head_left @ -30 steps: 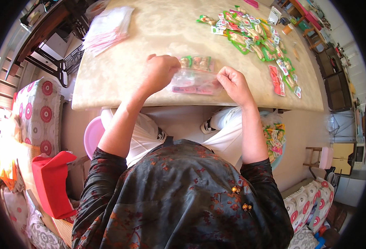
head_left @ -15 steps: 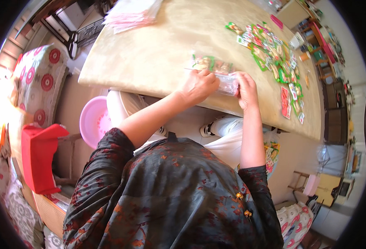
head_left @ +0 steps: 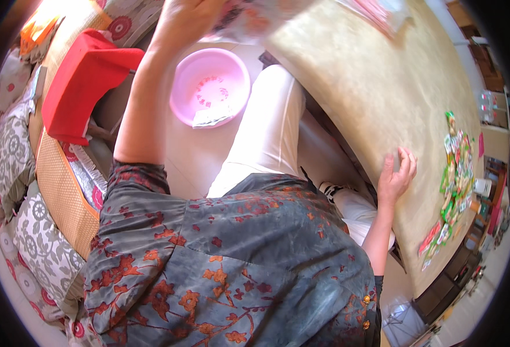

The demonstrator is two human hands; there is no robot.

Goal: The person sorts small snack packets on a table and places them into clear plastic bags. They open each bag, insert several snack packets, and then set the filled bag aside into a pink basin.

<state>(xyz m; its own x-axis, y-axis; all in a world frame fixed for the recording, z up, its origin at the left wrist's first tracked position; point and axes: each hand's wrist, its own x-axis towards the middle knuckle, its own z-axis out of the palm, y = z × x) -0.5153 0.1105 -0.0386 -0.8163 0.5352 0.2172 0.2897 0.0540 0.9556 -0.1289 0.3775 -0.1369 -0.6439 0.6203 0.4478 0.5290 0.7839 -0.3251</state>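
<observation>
Left hand [head_left: 192, 16], grip unclear, has moved near a pink basin [head_left: 184, 78] holding something pale [head_left: 212, 116]; right hand [head_left: 397, 178] empty.

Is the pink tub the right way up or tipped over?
Right way up: looking down, we see into the pink tub, past its open rim.

Dark grey floral top [head_left: 301, 254], white trousers [head_left: 269, 124]
Rust-red blossoms [head_left: 189, 302] branch across the cloth; golden beads [head_left: 366, 299] mark one side.

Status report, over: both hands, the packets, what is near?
Left hand blurred at picture's top, hold unclear. Right hand open, empty. Packets spread on table. Pink basin beside left leg.
</observation>
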